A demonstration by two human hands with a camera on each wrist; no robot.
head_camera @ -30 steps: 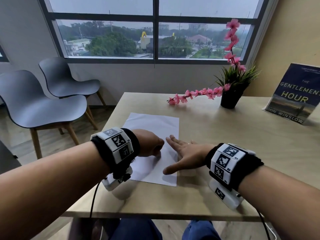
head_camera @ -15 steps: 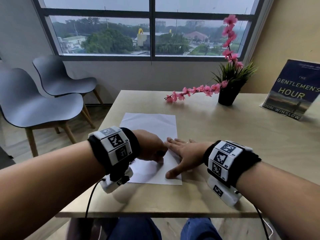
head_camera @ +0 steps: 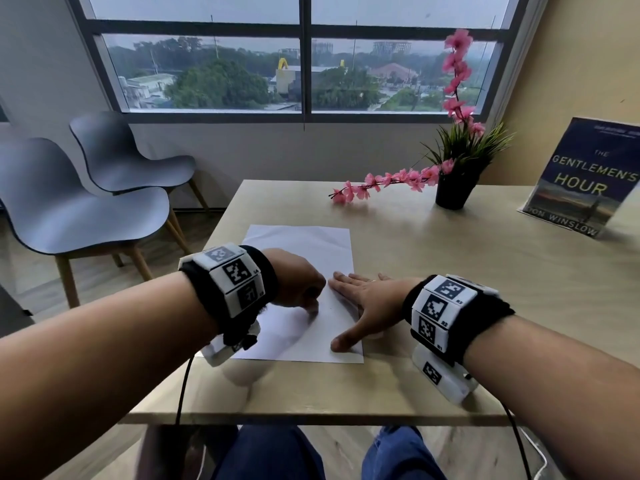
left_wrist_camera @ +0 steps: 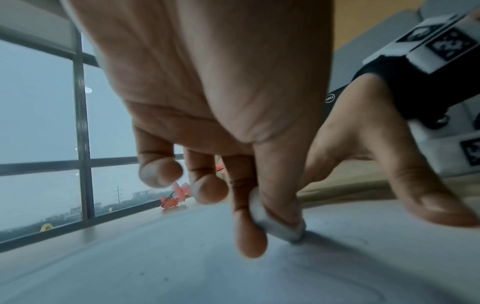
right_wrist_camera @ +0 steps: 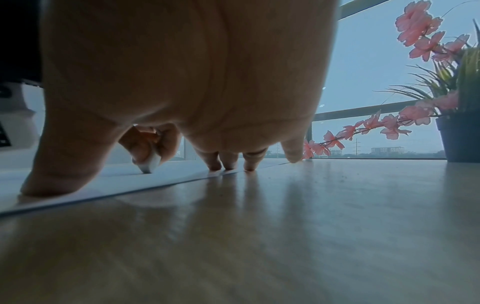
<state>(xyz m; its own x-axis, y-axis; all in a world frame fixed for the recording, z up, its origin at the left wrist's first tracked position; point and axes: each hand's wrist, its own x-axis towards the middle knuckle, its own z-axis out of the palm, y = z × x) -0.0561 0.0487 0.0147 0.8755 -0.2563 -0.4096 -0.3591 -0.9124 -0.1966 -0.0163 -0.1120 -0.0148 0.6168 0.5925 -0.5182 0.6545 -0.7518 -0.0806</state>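
Note:
A white sheet of paper (head_camera: 304, 244) lies flat on the wooden table (head_camera: 450, 258) in front of me. My left hand (head_camera: 298, 282) pinches a small white eraser (left_wrist_camera: 275, 224) between thumb and forefinger, its tip touching the paper (left_wrist_camera: 182, 267). The same eraser (right_wrist_camera: 152, 162) shows in the right wrist view, tip down on the sheet. My right hand (head_camera: 367, 299) lies flat with straight fingers (right_wrist_camera: 228, 162) pressing the paper's right edge, thumb (head_camera: 343, 341) spread toward the near corner.
A black pot of pink flowers and grass (head_camera: 453, 188) stands at the back of the table, one flowered stem (head_camera: 377, 183) drooping left. A book (head_camera: 585, 178) leans at the far right. Two grey chairs (head_camera: 86, 202) stand left of the table, under the window.
My left hand with the eraser has moved slightly right, closer to the right hand's fingertips. The right hand stays flat on the paper's edge.

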